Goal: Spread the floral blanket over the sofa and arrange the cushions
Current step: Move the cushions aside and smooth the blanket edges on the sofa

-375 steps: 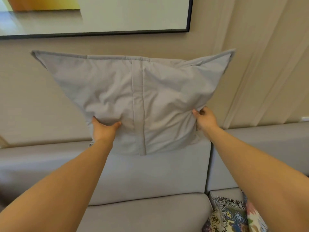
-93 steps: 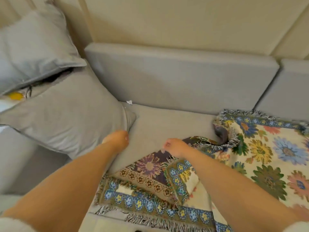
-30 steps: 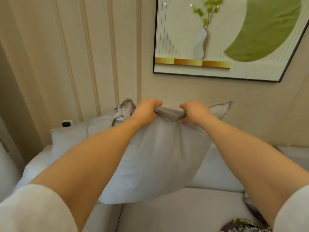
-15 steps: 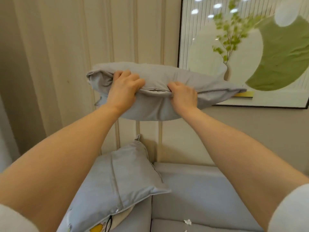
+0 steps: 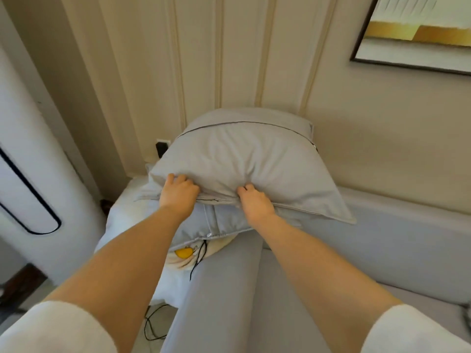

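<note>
Grey cushion set down on the stack at the sofa's end

Both hands grip the near seam of the top cushion [image 5: 244, 159] — the left hand [image 5: 178, 197] clamped on its left part, the right hand [image 5: 254, 202] pinching a fold near the middle. Holding the edge this way lets the person steer and square the cushion as it lies on the lower cushion [image 5: 221, 222], its far side leaning on the panelled wall [image 5: 204, 59]. The pile sits over the sofa's arm [image 5: 224, 289], seemingly to leave the seat free. The floral blanket is hardly in view — a dark scrap at the right edge may be its fringe, but I cannot tell; spreading it looks yet to be done.
</note>
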Demonstrator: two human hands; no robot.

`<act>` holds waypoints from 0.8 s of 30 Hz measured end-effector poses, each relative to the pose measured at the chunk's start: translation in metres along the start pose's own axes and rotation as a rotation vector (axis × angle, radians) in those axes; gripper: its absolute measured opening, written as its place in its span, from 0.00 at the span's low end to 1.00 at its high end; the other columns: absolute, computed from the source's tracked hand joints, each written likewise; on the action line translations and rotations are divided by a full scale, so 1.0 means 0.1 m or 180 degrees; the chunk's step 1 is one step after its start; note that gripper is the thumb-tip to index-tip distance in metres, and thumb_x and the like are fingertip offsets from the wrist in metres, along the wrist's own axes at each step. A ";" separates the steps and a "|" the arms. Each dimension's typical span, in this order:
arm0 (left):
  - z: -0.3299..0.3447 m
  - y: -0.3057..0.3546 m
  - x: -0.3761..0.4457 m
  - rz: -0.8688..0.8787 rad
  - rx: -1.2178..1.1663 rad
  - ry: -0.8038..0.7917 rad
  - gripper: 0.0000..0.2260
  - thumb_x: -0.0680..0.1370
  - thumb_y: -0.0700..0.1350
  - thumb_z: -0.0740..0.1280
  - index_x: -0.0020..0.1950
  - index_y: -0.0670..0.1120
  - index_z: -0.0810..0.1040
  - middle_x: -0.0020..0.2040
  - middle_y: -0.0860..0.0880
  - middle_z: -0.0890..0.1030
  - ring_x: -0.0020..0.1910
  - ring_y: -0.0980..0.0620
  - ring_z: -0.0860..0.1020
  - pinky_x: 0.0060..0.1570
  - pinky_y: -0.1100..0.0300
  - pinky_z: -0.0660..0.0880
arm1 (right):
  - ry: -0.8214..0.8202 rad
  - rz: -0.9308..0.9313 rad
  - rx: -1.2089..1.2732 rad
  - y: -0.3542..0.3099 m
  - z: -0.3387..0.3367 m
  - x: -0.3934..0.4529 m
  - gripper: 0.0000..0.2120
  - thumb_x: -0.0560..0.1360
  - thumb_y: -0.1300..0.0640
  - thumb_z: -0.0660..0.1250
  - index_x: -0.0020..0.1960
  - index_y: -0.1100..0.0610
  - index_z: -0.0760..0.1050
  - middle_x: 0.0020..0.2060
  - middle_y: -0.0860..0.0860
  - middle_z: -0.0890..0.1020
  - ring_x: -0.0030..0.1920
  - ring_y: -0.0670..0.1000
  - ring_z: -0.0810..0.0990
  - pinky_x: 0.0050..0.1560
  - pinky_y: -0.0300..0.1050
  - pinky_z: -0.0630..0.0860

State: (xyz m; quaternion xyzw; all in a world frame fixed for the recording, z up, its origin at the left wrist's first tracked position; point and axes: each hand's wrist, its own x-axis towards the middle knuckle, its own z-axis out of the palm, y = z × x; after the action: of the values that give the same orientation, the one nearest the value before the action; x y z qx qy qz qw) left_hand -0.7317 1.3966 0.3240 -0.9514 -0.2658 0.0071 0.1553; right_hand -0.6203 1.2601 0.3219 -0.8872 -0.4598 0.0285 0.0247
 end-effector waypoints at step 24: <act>-0.57 0.86 0.08 -0.0152 -0.0794 0.0360 0.19 0.80 0.46 0.54 0.70 0.44 0.64 0.70 0.43 0.65 0.69 0.41 0.64 0.70 0.44 0.57 | 0.0307 -0.0008 0.1066 0.79 -0.18 -0.75 0.15 0.76 0.67 0.57 0.60 0.64 0.73 0.59 0.60 0.75 0.57 0.61 0.75 0.56 0.52 0.72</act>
State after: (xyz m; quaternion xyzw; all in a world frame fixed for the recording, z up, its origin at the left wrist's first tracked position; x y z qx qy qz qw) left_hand -0.6759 1.3148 0.3528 -0.9556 -0.2781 -0.0833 0.0507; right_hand -0.5979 1.1529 0.3367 -0.8705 -0.4479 0.0620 0.1943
